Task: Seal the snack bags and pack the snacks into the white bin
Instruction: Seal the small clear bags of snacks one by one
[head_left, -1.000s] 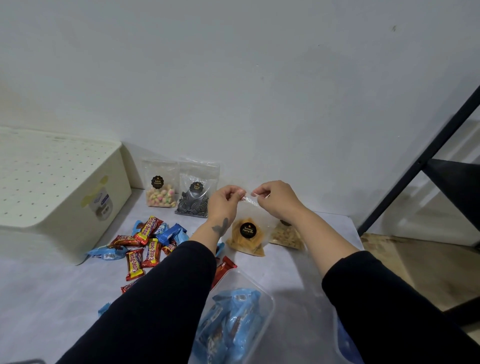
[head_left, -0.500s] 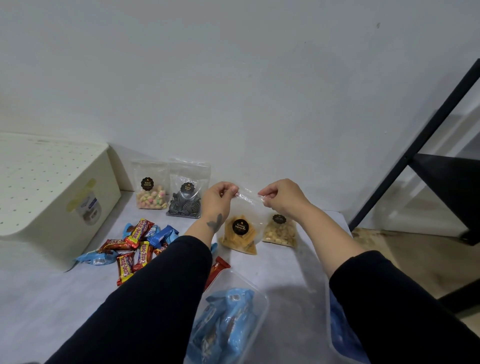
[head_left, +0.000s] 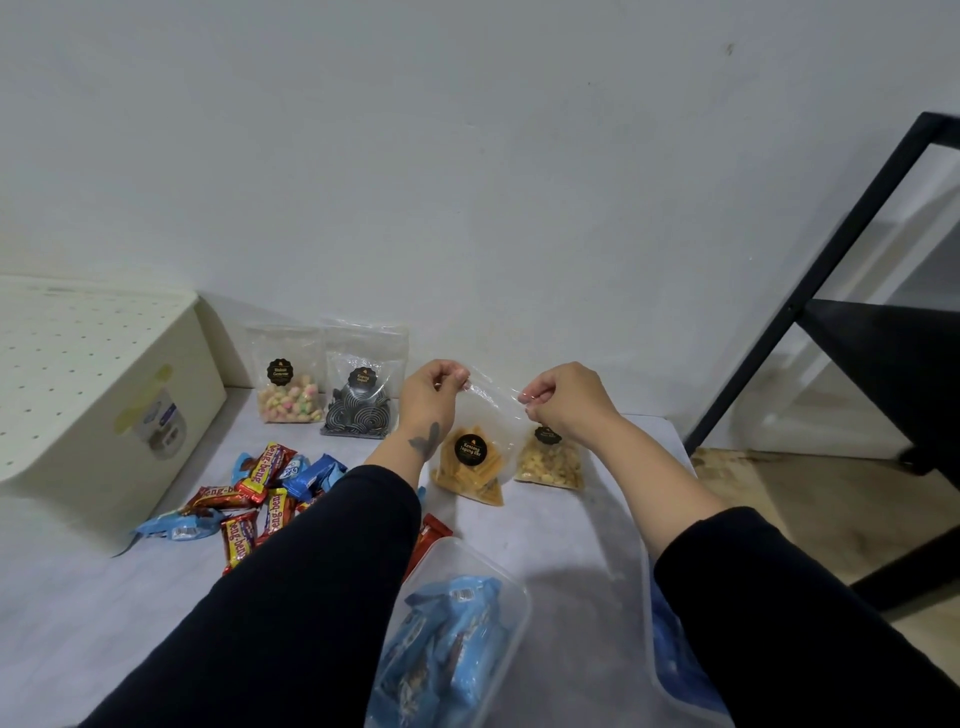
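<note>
A clear bag of yellow stick snacks (head_left: 470, 467) with a black round label hangs tilted above the table. My left hand (head_left: 431, 397) pinches its top left corner and my right hand (head_left: 563, 397) pinches its top right corner. Behind it lies a bag of pale crunchy snacks (head_left: 550, 465). Against the wall stand a bag of pastel puffs (head_left: 288, 384) and a bag of black spiral snacks (head_left: 358, 395). The white bin (head_left: 88, 395) sits at the left with its perforated lid on.
Several red and blue wrapped bars (head_left: 260, 493) lie in a heap by the bin. A clear tub of blue packets (head_left: 447, 639) sits near me, a second clear tub (head_left: 675, 670) partly under my right arm. A black metal shelf frame (head_left: 831, 291) stands at the right.
My hands have slid apart along the top edge of the yellow-stick bag, from close together to its two corners.
</note>
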